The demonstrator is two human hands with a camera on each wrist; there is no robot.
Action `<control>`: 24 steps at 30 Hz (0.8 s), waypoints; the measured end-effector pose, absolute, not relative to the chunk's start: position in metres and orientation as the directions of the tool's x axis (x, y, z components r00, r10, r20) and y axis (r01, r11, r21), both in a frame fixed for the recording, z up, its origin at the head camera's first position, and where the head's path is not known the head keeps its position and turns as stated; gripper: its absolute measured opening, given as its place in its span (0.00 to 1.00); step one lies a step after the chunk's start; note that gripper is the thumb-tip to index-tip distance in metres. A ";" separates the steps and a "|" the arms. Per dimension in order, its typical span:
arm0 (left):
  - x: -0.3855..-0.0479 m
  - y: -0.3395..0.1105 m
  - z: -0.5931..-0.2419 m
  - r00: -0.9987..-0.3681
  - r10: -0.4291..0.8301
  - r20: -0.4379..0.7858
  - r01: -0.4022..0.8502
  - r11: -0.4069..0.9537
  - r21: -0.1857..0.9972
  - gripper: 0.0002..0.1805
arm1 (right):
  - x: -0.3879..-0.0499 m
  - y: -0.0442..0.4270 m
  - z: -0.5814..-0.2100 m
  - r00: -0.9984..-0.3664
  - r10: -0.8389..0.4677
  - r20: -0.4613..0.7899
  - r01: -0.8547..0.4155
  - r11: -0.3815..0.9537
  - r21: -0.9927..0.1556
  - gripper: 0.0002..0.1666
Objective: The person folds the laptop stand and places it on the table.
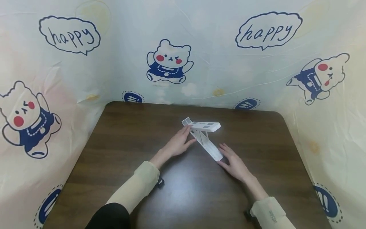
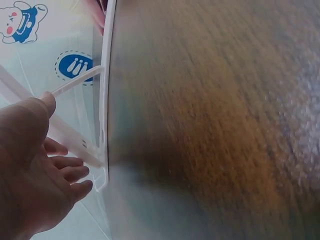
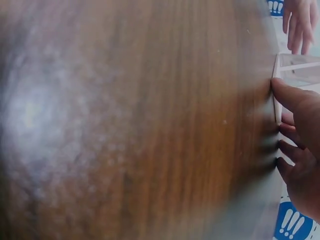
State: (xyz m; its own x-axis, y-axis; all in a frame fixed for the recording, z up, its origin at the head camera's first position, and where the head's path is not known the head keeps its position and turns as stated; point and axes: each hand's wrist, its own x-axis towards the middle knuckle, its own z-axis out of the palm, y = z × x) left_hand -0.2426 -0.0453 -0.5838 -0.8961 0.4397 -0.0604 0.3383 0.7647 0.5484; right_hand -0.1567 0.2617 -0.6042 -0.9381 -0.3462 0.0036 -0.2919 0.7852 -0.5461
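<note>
A white folding stand (image 1: 210,148) rests on the table, its long base flat and its upper arm raised on a thin strut (image 2: 77,82). My left hand (image 1: 178,143) is at the hinge end, fingers extended beside the raised arm; in the left wrist view the hand (image 2: 37,170) has its thumb near the strut. At the base's near end is my right hand (image 1: 235,163), fingers loosely spread. The right wrist view has that hand (image 3: 302,130) with its thumb at the base's edge and the other fingers along the table.
The brown wooden table (image 1: 120,159) has a patterned cloth (image 1: 211,79) with bears and lettering hanging behind it and on both sides. A black rounded object (image 1: 110,216) shows at the bottom left, over the left sleeve.
</note>
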 end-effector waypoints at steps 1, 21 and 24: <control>-0.243 -0.045 -0.584 -0.894 0.443 -0.062 0.342 0.766 0.545 0.46 | -0.157 0.262 -0.605 -0.939 -0.344 0.006 -0.292 0.788 -0.542 0.39; -0.244 -0.049 -0.581 -0.874 0.482 -0.061 0.371 0.743 0.557 0.47 | -0.150 0.257 -0.612 -0.941 -0.321 0.106 -0.320 0.743 -0.588 0.36; -0.243 -0.049 -0.579 -0.879 0.469 -0.079 0.329 0.721 0.610 0.46 | -0.147 0.253 -0.611 -0.944 -0.311 0.109 -0.311 0.734 -0.604 0.36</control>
State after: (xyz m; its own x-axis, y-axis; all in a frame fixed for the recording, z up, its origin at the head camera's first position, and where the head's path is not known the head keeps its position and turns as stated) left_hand -0.2430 -0.0493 -0.5794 -0.8795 0.4693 -0.0793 0.3295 0.7206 0.6101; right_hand -0.1473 0.2530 -0.6111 -0.9441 -0.3112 0.1088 -0.3114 0.7338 -0.6038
